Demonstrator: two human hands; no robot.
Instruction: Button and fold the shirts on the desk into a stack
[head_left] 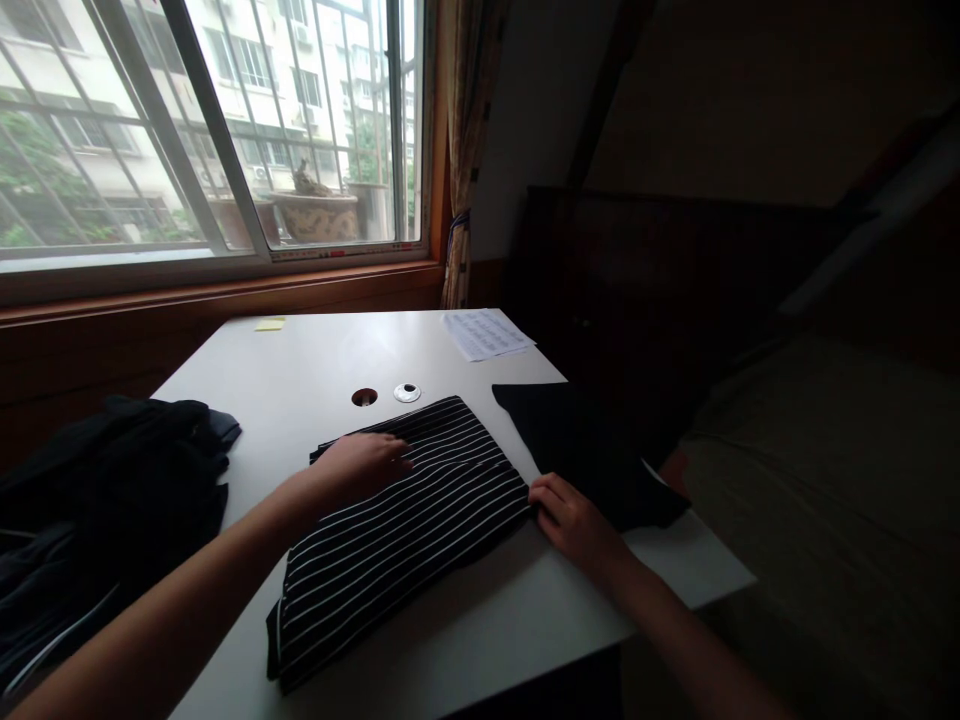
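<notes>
A black garment with thin white stripes (pixel 420 530) lies folded flat on the white table (pixel 315 370). My left hand (pixel 360 465) rests palm down on its upper left part, fingers stretched toward the middle. My right hand (pixel 574 520) is at the garment's right edge with fingers curled against the cloth there. A plain black cloth (pixel 577 445) lies just right of the striped one, hanging over the table's right edge.
A heap of dark clothes (pixel 112 480) covers the table's left side. A printed sheet (pixel 486 333) and a yellow sticky note (pixel 268 324) lie at the back, near a cable hole (pixel 364 397) and its cap (pixel 407 392). A window is behind, a bed to the right.
</notes>
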